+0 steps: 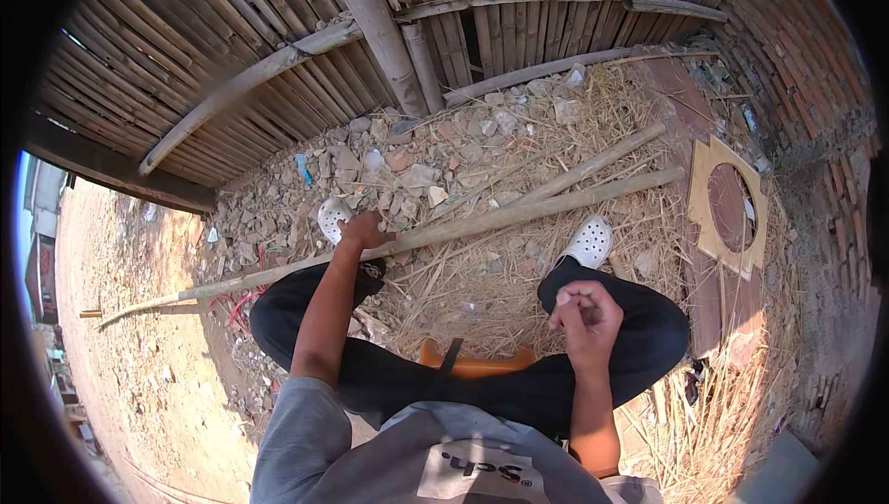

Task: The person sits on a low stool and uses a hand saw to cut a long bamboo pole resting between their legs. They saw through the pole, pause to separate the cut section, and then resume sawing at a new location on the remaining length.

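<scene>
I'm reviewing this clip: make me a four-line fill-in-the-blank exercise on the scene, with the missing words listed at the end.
1. Nearest the long pole is the person's ____ hand.
2. The clogs are coloured ____.
3. The board has a hole that is ____ in shape.
4. The wall at the picture's right is built of ____.

Missing words: left; white; round; bricks.

The pole [519, 214] looks like matt, smooth wood — the stones [347, 164] rough, the clogs [590, 241] smooth plastic.
</scene>
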A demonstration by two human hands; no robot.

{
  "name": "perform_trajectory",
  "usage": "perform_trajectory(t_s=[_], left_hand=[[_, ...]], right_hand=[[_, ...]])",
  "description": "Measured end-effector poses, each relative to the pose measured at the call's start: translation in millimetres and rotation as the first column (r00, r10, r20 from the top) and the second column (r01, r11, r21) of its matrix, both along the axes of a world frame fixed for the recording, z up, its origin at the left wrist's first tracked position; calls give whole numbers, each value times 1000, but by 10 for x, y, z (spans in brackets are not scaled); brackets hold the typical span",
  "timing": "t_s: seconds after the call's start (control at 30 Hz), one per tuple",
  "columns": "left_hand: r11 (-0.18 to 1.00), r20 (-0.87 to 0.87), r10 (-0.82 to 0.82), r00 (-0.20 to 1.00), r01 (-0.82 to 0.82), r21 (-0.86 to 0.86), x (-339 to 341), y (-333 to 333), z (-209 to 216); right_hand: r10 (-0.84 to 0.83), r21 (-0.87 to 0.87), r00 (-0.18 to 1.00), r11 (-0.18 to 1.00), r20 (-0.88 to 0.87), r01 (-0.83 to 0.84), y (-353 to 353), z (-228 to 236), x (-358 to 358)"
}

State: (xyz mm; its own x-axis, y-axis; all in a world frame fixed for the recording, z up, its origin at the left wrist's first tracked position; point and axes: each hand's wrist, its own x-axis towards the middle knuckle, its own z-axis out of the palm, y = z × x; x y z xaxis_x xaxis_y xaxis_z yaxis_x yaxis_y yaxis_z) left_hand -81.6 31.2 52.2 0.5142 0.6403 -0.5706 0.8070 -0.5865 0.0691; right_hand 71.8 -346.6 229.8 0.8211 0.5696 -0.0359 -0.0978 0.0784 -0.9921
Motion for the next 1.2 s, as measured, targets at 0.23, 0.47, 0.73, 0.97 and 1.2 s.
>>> perform_trajectory(t_s=[0.23, 0.47, 0.73, 0.97, 1.2], left_hand=[[901, 661, 400, 634, -404, -158, -381, -546, 381], [894, 749, 377, 545, -426, -139, -406, -990, 555], [906, 490, 356, 795, -422, 25, -275, -788, 244], [909, 237, 392, 889, -414, 51, -508, -492, -207], [997, -58, 77, 995, -77, 7, -371, -349, -694]], right_hand=[[-228, -448, 705, 883, -671, -140, 1221, -3510, -80], [-392, -559, 705, 829, -591, -7, 1629, -4002, 284], [-578, -749, 705, 655, -411, 100, 1679, -4325, 730], [-474, -414, 619, 875, -626, 251, 1405, -4191, 418], [-433, -421, 642, 888, -633, 184, 1088, -3570, -151]])
